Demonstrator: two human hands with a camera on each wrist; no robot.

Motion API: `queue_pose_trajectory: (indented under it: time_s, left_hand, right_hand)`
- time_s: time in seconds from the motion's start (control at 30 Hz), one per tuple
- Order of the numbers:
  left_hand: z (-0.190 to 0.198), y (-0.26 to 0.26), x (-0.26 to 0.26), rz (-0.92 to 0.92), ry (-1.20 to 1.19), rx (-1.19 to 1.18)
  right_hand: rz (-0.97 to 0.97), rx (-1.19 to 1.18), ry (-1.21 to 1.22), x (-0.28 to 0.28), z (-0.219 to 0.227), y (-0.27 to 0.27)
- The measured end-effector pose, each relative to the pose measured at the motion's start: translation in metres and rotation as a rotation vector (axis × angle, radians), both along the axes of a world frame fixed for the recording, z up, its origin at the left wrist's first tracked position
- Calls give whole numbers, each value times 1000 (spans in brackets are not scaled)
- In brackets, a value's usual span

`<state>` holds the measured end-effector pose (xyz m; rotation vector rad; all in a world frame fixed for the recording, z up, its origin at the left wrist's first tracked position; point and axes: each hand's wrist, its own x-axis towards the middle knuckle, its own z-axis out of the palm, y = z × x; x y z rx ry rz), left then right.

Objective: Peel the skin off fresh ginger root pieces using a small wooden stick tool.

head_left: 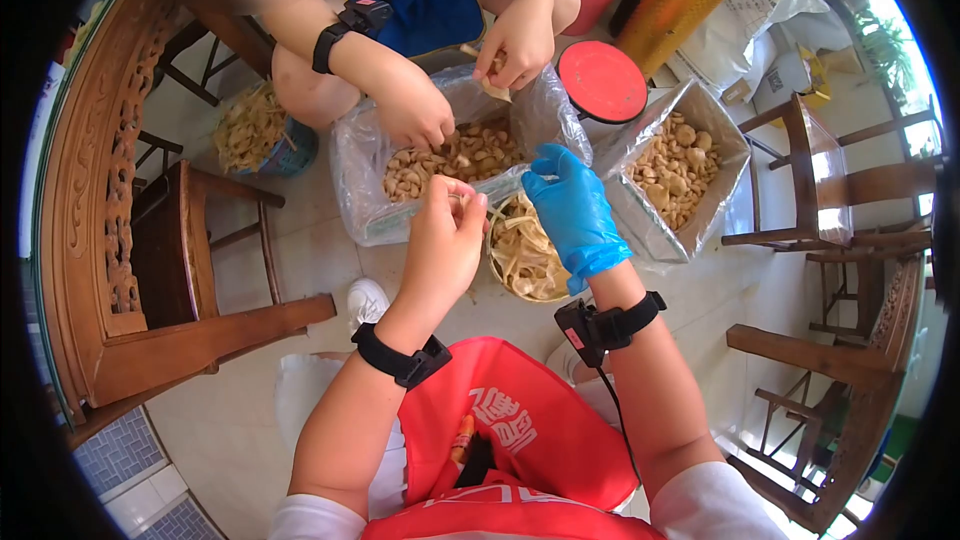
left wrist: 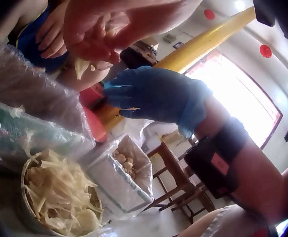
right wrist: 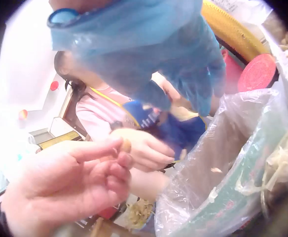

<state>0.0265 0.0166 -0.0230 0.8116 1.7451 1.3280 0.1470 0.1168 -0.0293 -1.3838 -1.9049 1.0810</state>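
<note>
My bare left hand (head_left: pixel 445 245) is raised at the near edge of a plastic-lined crate (head_left: pixel 375 225). Thumb and fingertips pinch a small tan piece (right wrist: pixel 126 145), mostly hidden by the fingers. To the right is my right hand (head_left: pixel 577 212) in a thin blue glove, its fingers loosely bent with nothing seen in them; the left wrist view shows the gloved fingers (left wrist: pixel 122 94) extended. Pale curved pieces (head_left: pixel 470 152) lie in the crate. Between and below my hands, a round bucket (left wrist: pixel 25 197) holds pale peel-like strips (head_left: pixel 528 255).
Across the crate sits another person, one hand (head_left: pixel 415 112) low over the pieces, the other (head_left: pixel 520 45) holding a pale strip. A second lined box (head_left: pixel 735 155) of tan pieces and a red-lidded bucket (head_left: pixel 603 82) stand right. Wooden chairs (head_left: pixel 815 175) flank both sides.
</note>
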Motion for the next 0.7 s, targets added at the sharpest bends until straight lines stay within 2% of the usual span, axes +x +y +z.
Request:
queue_pose_trajectory:
  time_s: [0.03, 0.1, 0.13, 0.2, 0.23, 0.33, 0.5, 0.63, 0.7]
  left_hand:
    - [1, 0, 1, 0, 1, 1]
    - [3, 0, 4, -79, 312, -44]
    - [0, 0, 7, -78, 315, -43]
    - [-13, 5, 14, -162, 471, 79]
    - [-16, 8, 19, -204, 400, 89]
    - [-30, 13, 35, -320, 493, 11]
    - [-72, 30, 60, -411, 506, -17]
    - [-79, 40, 74, -466, 608, 37]
    - [-84, 44, 80, -459, 533, 10]
  right_hand:
    - [0, 1, 1, 1, 5, 0]
    - [10, -65, -68, 4, 15, 3]
    - [11, -63, -64, 8, 16, 7]
    - [-87, -104, -46, 19, 15, 21]
    - [-122, -62, 15, 25, 13, 27]
    - [-195, -1, 15, 46, 23, 35]
    - [-210, 16, -5, 67, 29, 35]
    - [-231, -14, -6, 81, 42, 40]
    - [-256, 17, 19, 89, 42, 41]
